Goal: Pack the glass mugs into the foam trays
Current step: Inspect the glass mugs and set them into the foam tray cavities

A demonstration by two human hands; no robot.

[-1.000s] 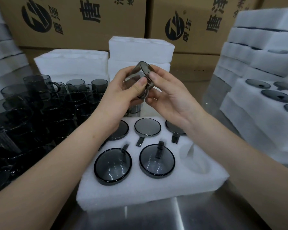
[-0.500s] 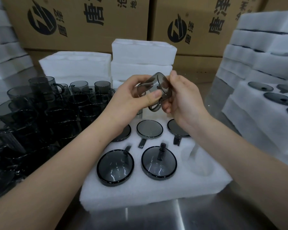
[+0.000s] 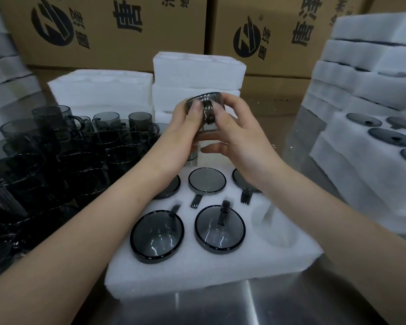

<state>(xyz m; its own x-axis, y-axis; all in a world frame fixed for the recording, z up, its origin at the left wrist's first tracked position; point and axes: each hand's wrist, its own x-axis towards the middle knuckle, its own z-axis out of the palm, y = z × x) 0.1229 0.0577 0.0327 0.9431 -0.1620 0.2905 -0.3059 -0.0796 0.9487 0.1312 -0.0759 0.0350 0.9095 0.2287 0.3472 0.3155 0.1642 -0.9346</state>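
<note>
A smoky grey glass mug is held upside down above the far end of the white foam tray, its handle facing me. My left hand grips its left side with the thumb on the wall. My right hand holds its right side, fingers curled round it. Several mugs sit upside down in the tray's holes, among them one at the front left and one at the front middle. The front right hole holds nothing.
Many loose grey mugs crowd the steel table on the left. Bare foam trays are stacked behind. Stacks of filled trays stand on the right. Cardboard boxes line the back.
The mug has turned in my hands from lying tilted on its side to base up with the handle toward me. Both hands stayed above the tray's far end.
</note>
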